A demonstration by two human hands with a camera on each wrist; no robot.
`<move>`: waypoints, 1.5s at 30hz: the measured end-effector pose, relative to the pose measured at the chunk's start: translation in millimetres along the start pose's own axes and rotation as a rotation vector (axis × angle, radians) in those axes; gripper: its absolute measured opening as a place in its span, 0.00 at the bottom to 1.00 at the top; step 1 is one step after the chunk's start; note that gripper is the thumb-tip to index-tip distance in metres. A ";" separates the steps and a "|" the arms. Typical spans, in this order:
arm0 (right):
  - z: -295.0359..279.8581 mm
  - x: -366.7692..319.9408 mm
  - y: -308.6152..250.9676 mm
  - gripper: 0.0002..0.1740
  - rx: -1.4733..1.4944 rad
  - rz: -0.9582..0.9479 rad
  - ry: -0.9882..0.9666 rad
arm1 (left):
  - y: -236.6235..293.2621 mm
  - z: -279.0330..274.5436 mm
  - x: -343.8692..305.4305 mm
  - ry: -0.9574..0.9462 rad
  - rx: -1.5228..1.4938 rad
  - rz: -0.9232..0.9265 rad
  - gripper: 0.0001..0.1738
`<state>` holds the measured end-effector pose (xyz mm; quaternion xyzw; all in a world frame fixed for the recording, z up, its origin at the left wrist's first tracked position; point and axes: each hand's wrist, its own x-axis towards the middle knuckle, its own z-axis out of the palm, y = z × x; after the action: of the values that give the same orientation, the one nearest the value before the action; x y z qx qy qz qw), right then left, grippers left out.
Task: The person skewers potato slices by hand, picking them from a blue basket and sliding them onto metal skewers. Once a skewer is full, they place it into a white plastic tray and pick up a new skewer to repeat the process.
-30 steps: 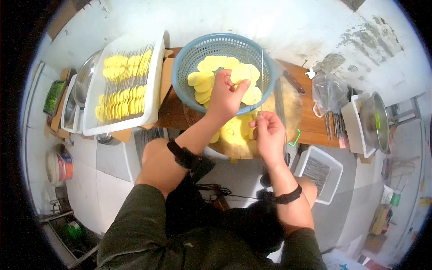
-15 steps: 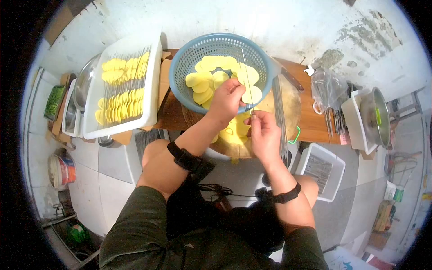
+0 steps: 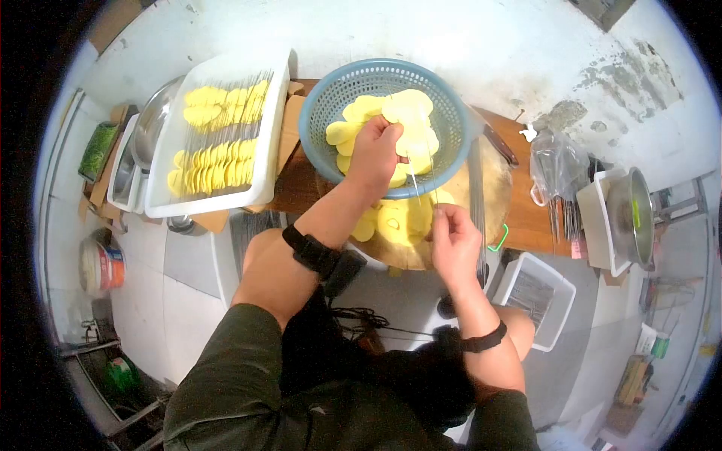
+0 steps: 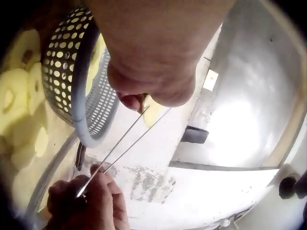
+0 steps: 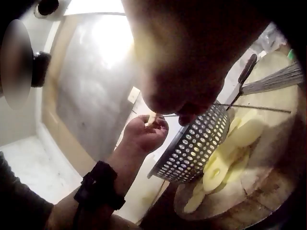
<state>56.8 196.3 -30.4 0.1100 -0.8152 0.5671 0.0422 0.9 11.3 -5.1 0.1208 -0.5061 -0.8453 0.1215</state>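
Observation:
My left hand (image 3: 374,154) is over the blue-grey colander (image 3: 316,113), pinching a yellow potato slice (image 4: 152,112) between thumb and fingers. Two thin metal skewers (image 4: 119,143) run from that slice down to my right hand (image 3: 456,244), whose fingertips grip their lower ends. The right hand is just in front of the colander, above the round chopping board (image 3: 498,177). More potato slices (image 3: 365,109) lie in the colander, and others (image 3: 402,223) are spread on the board. My left fingers partly hide the held slice.
At left stands a white tray (image 3: 280,98) with rows of skewered slices. A bundle of skewers (image 3: 477,188) lies on the board, near a knife (image 3: 500,146). Further right are a plastic bag (image 3: 560,161) and a metal bowl (image 3: 641,218). A white bin (image 3: 564,316) sits lower right.
The left hand has drawn back from among the colander's slices to the skewer tips. The skewer held by the right hand has tilted, and two skewers now show; the right hand stays low.

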 end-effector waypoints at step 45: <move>-23.5 -22.3 -10.4 0.09 -0.323 -0.277 -0.152 | 25.1 0.5 9.6 0.015 0.065 0.212 0.12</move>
<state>79.5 217.7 -16.9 0.2553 -0.8733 0.4081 0.0751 -6.3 -2.9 16.6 0.0769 -0.5423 -0.8099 0.2100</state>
